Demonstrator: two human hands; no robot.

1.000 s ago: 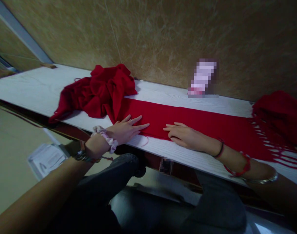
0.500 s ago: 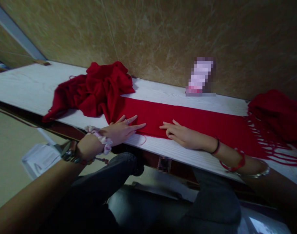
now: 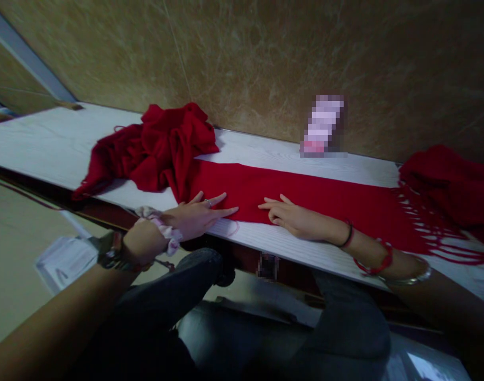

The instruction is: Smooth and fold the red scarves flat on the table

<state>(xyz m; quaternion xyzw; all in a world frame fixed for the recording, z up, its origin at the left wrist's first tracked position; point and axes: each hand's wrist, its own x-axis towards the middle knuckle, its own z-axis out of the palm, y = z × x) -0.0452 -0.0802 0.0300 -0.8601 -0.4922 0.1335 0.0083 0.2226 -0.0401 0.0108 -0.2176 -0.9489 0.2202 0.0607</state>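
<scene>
Two hands lie palm down on a red scarf (image 3: 317,197) that is spread flat along a white wooden table (image 3: 47,142). The left hand (image 3: 198,214) is fully open, fingers straight and slightly fanned toward three o'clock, resting on the scarf's near edge and gripping nothing; a ring (image 3: 209,202) sits on one finger. The right hand (image 3: 293,218) is just as open, fingers together and pointing toward nine o'clock, flat on the cloth with nothing held. The fingertips of the two hands are near each other but apart.

At ten o'clock from the left hand the scarf rises into a crumpled bunch (image 3: 162,143). At three o'clock from the right hand its fringe (image 3: 438,228) spreads over the tabletop, and beyond that lies a heap of red cloth (image 3: 451,182); whether it belongs to the same scarf cannot be told.

A pale scrunchie (image 3: 165,231) and a dark wristband (image 3: 110,252) circle the left wrist. The right forearm carries a black band (image 3: 348,236), a red bracelet (image 3: 374,263) and a silver bangle (image 3: 412,278). At twelve o'clock from the right hand a blurred pink object (image 3: 323,127) stands against the brown marbled wall (image 3: 265,53). At seven o'clock from the left hand a pale packet (image 3: 65,259) lies on the floor.
</scene>
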